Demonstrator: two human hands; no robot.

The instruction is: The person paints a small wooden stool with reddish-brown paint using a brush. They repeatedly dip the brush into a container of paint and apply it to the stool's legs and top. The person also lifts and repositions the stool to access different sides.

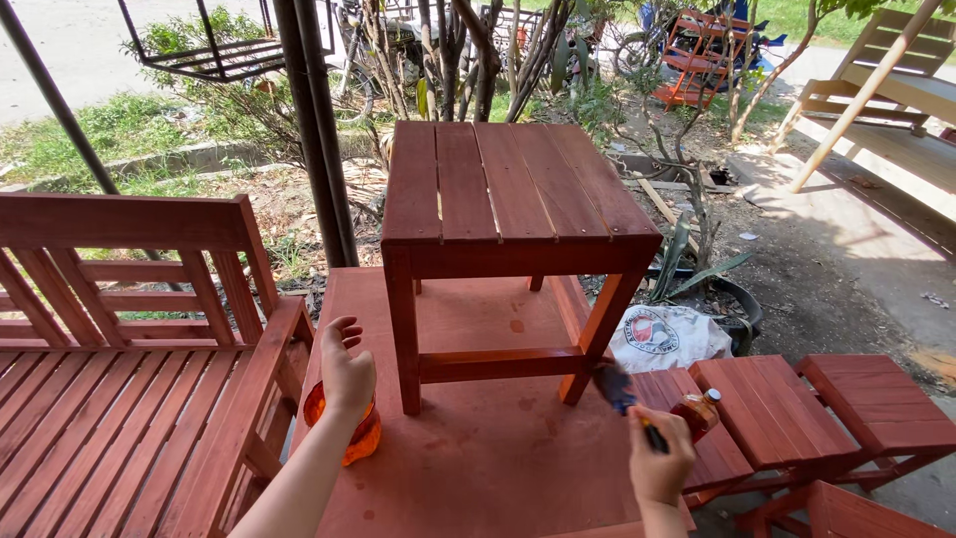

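Right hand (659, 468) gripped brush (622, 394) near table (508, 199) leg; left hand (347, 377) steadied orange container (351, 430), fingers apparently loose.

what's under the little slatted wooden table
The slatted table stands on a reddish board; beneath it only bare stained board shows. Its far legs are mostly hidden by the top.

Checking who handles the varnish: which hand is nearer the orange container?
Left. The left hand rests on the orange container; the right hand, holding a brush, is far across the board.
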